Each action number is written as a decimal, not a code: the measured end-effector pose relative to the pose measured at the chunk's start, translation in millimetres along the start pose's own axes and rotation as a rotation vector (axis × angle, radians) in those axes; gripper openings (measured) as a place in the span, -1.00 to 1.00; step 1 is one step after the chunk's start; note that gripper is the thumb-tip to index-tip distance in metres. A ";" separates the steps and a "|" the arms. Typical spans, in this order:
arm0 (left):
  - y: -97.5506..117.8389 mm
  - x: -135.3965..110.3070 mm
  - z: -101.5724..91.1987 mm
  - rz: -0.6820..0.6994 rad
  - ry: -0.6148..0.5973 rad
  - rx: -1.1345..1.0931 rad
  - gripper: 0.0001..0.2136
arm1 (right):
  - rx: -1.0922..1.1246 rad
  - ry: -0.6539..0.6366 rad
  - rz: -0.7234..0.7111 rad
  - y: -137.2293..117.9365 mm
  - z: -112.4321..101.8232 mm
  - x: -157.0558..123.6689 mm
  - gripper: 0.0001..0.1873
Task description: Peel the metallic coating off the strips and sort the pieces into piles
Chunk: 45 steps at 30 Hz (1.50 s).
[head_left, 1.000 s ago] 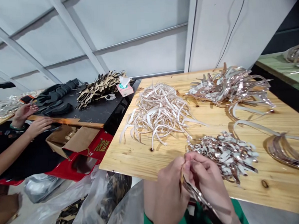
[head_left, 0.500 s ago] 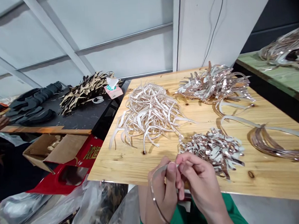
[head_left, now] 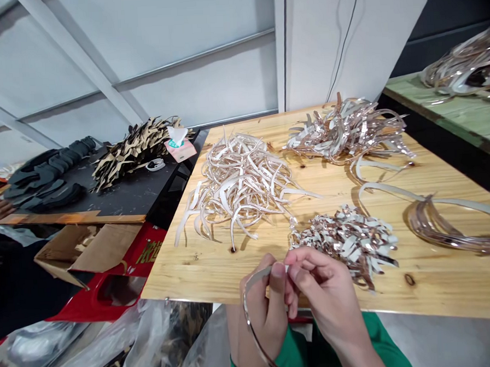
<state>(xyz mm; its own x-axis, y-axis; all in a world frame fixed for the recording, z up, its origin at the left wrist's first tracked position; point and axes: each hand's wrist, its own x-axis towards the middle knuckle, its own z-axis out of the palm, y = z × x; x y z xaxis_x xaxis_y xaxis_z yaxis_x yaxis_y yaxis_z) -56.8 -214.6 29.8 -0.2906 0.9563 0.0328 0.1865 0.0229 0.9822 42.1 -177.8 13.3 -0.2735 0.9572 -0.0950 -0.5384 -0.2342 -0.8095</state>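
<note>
Clamping a curved metallic strip (head_left: pixel 249 328) in the left hand (head_left: pixel 264 319) and right hand (head_left: pixel 325 294) grips; strip heaps (head_left: pixel 239 189) remain on the pine counter (head_left: pixel 447 282).

Gold characters (head_left: pixel 145 253), red carton (head_left: pixel 154 235), unreadable

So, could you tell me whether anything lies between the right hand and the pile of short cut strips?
Nothing visible: the right hand sits at the near edge of the pile of short cut strips; the metallic strip that it and the left hand hold curls away.

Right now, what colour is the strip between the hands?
The strip is metallic rose-gold, best in the head view.
</note>
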 end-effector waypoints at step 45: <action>-15.2 4.3 -11.6 0.380 -0.088 0.510 -0.85 | -0.529 0.106 -0.005 -28.9 -14.1 -8.1 -0.78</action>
<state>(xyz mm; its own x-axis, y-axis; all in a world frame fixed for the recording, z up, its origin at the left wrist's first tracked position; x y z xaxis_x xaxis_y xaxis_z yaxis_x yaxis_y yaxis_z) -71.8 -214.2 17.2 -0.0423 0.9449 0.3247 0.6904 -0.2072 0.6931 71.1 -176.4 29.2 -0.1750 0.9765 -0.1259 -0.0569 -0.1377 -0.9888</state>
